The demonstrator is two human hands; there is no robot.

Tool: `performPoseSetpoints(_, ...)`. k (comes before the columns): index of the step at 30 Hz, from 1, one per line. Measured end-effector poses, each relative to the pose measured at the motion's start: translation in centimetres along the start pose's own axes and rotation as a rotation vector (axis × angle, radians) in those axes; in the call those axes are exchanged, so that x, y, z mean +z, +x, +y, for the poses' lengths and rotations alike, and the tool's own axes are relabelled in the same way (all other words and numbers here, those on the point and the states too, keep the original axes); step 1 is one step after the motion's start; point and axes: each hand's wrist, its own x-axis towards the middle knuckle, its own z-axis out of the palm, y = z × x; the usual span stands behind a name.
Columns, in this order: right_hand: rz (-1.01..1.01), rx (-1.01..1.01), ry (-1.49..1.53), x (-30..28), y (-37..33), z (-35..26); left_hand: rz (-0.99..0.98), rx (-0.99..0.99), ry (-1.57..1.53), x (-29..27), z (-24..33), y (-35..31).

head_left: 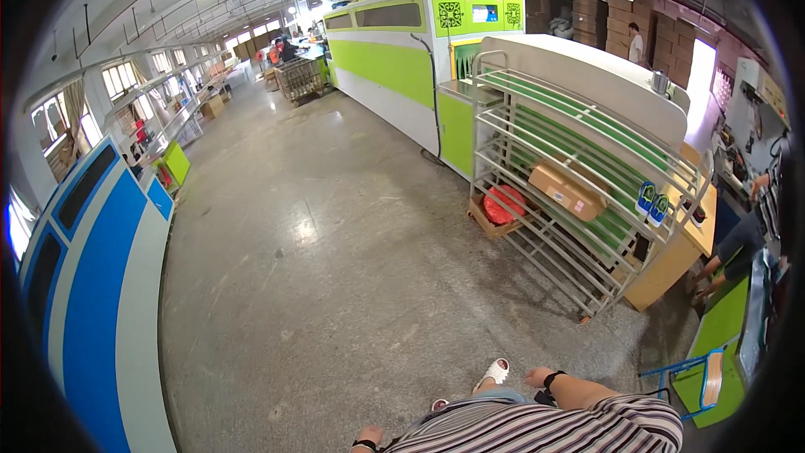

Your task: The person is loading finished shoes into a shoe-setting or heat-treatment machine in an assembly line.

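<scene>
The grey tubular-metal shelf rack (pixel 545 136) stands ahead and to the right on the grey concrete floor (pixel 310 310), well apart from both hands, with a brown cardboard carton (pixel 567 190) lying on its slanted bars. The right hand (pixel 538 377), a black band at its wrist, hangs low near a white sandal (pixel 495 374) – whether its fingers are curled or gripping something, I cannot tell. The left hand (pixel 370 434) shows at the lower edge – its fingers are likewise too small to judge.
</scene>
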Motion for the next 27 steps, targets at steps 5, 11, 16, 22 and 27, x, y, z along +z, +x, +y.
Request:
performPoseSetpoints(5,-0.094,0.069,0.071,-1.6,-1.5,-1.1,-0.034,0.018,-0.003,-1.4,0.0,1.0)
performPoseSetpoints(11,0.033,-0.032,-0.025,0.0,-0.5,1.3,-0.107,0.06,0.006,-2.3,2.1,2.3)
performPoseSetpoints(16,-0.03,0.025,-0.018,-0.4,-1.3,1.1,-0.242,0.201,-0.016,-1.6,3.2,-4.4)
performPoseSetpoints(22,-0.031,0.032,0.016,0.2,-1.4,0.6,-0.544,0.113,-0.175,0.1,6.4,-4.6)
performPoseSetpoints(27,0.026,0.051,0.051,0.9,-1.3,1.9,-0.311,0.147,-0.024,-0.5,11.2,-12.0)
